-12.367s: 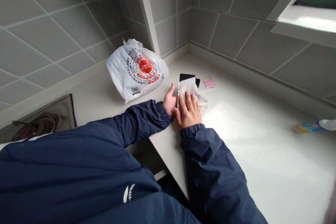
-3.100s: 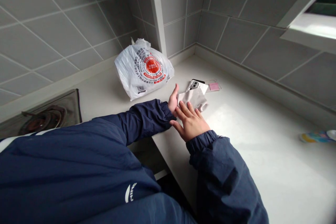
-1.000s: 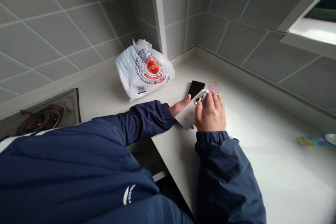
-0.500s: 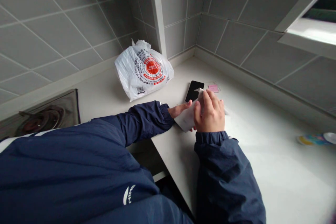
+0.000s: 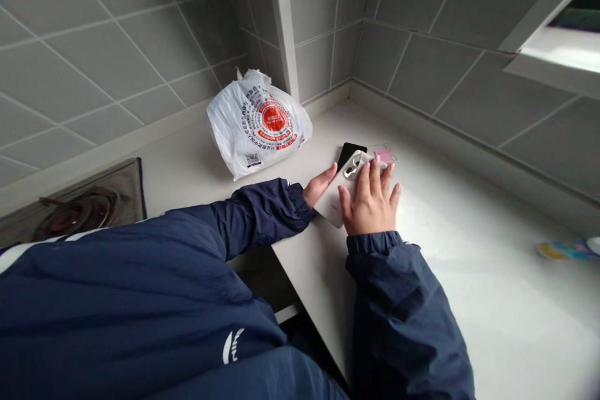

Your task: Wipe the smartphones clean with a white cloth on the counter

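A pale phone (image 5: pixel 330 204) is held at an angle over the counter, its back with the camera bump facing up. My left hand (image 5: pixel 319 186) grips it along the left edge, thumb on the edge and the other fingers hidden underneath. Flat across the phone's back and right side lies my right hand (image 5: pixel 372 203), fingers spread and touching the surface. Whether something thin is under that palm I cannot tell. Just behind the held phone a black phone (image 5: pixel 349 151) rests on the counter, partly covered from view.
Beside the black phone is a small pink item (image 5: pixel 384 155) with a clear outline around it. A white plastic bag (image 5: pixel 260 128) with red print stands at the back. A stove burner (image 5: pixel 75 212) is at left, and a colourful packet (image 5: pixel 567 249) lies on the counter (image 5: pixel 492 300) at right.
My right hand has flattened and spread its fingers over the phone; before, they were curled around its upper part by a white flap. The camera bump now shows.
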Action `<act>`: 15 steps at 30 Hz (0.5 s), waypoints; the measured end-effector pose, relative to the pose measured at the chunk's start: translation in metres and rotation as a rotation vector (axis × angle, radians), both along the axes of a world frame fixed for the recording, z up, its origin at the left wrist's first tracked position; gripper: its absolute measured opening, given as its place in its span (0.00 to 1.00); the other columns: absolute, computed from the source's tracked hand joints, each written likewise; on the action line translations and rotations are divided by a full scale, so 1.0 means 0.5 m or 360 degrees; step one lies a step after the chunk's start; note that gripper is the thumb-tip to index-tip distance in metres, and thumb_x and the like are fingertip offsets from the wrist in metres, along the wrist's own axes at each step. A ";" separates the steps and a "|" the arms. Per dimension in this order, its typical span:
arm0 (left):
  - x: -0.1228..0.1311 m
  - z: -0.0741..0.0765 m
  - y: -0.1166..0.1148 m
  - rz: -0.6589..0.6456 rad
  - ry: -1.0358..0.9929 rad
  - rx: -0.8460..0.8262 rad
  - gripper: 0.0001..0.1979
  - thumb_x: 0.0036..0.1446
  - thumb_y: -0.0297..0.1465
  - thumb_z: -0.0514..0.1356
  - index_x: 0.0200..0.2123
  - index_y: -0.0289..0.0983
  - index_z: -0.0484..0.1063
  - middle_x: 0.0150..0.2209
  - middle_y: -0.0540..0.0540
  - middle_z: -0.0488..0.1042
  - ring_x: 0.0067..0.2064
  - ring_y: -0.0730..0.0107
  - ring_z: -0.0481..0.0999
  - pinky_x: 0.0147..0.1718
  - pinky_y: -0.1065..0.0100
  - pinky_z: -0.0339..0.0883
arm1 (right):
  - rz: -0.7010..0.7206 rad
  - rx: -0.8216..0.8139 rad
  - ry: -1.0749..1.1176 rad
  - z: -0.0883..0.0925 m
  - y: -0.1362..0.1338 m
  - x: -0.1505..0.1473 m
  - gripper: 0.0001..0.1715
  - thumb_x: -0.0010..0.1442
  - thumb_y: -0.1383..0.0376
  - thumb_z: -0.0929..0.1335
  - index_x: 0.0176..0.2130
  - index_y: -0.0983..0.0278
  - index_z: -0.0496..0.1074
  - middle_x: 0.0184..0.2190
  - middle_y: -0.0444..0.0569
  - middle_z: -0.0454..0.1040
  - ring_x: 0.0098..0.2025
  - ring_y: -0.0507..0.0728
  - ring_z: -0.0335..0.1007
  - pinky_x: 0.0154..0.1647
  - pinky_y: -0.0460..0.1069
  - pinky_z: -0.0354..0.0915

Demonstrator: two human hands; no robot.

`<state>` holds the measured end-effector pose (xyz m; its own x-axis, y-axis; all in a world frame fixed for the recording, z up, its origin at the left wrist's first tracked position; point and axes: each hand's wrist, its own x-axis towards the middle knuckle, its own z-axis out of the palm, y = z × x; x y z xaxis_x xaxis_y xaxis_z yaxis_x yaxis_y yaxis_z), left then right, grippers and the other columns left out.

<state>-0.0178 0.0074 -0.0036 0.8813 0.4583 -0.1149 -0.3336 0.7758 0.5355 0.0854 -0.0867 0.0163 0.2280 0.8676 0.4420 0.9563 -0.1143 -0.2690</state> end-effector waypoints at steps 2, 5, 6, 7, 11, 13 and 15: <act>0.003 0.018 -0.007 0.0109 -0.0075 -0.0064 0.38 0.71 0.48 0.31 0.67 0.33 0.63 0.57 0.37 0.75 0.61 0.59 0.73 0.63 0.58 0.58 | 0.0084 -0.0052 -0.0032 -0.003 -0.003 -0.011 0.40 0.69 0.54 0.59 0.71 0.73 0.53 0.73 0.62 0.49 0.75 0.73 0.40 0.69 0.75 0.46; 0.001 0.030 -0.009 0.0165 -0.0098 -0.0178 0.40 0.70 0.52 0.33 0.68 0.32 0.61 0.59 0.35 0.73 0.63 0.57 0.71 0.64 0.56 0.57 | 0.0185 -0.0086 -0.0027 -0.003 -0.009 -0.026 0.40 0.68 0.55 0.60 0.70 0.74 0.55 0.73 0.64 0.51 0.75 0.72 0.42 0.69 0.76 0.43; -0.001 0.029 -0.007 0.0172 -0.0091 -0.0213 0.40 0.69 0.53 0.33 0.68 0.32 0.61 0.59 0.35 0.73 0.63 0.56 0.71 0.63 0.56 0.57 | 0.0202 -0.0097 -0.0016 -0.002 -0.011 -0.030 0.40 0.67 0.55 0.61 0.70 0.73 0.55 0.72 0.64 0.52 0.75 0.72 0.43 0.69 0.77 0.43; -0.004 0.027 -0.004 0.0174 -0.0080 -0.0243 0.41 0.69 0.53 0.34 0.68 0.31 0.61 0.58 0.34 0.73 0.62 0.56 0.72 0.63 0.56 0.58 | 0.0219 -0.0113 -0.0002 0.000 -0.013 -0.034 0.40 0.67 0.55 0.62 0.70 0.73 0.55 0.72 0.65 0.52 0.74 0.73 0.43 0.69 0.77 0.42; -0.014 0.022 0.006 0.0161 -0.0022 -0.0292 0.42 0.67 0.56 0.36 0.65 0.30 0.65 0.53 0.33 0.77 0.57 0.53 0.76 0.60 0.56 0.62 | 0.0331 -0.0196 0.0016 0.011 -0.024 -0.050 0.36 0.66 0.56 0.63 0.68 0.71 0.61 0.71 0.62 0.57 0.73 0.71 0.50 0.70 0.75 0.44; -0.017 0.024 0.008 0.0130 0.0041 -0.0293 0.44 0.67 0.57 0.35 0.63 0.29 0.67 0.50 0.33 0.79 0.54 0.51 0.78 0.58 0.55 0.64 | 0.0393 -0.0229 0.0013 0.019 -0.030 -0.057 0.33 0.67 0.57 0.63 0.65 0.70 0.64 0.69 0.61 0.60 0.72 0.71 0.53 0.70 0.74 0.43; -0.019 0.030 0.008 0.0097 0.0126 -0.0300 0.46 0.65 0.58 0.34 0.60 0.28 0.70 0.46 0.32 0.80 0.52 0.49 0.79 0.56 0.55 0.66 | 0.0442 -0.0266 0.0013 0.027 -0.036 -0.064 0.30 0.66 0.58 0.64 0.63 0.68 0.67 0.68 0.59 0.64 0.70 0.71 0.56 0.70 0.75 0.42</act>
<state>-0.0270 0.0114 0.0113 0.8375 0.4744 -0.2713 -0.3456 0.8444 0.4094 0.0536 -0.1045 0.0298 -0.0248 0.9575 0.2874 0.9550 0.1076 -0.2762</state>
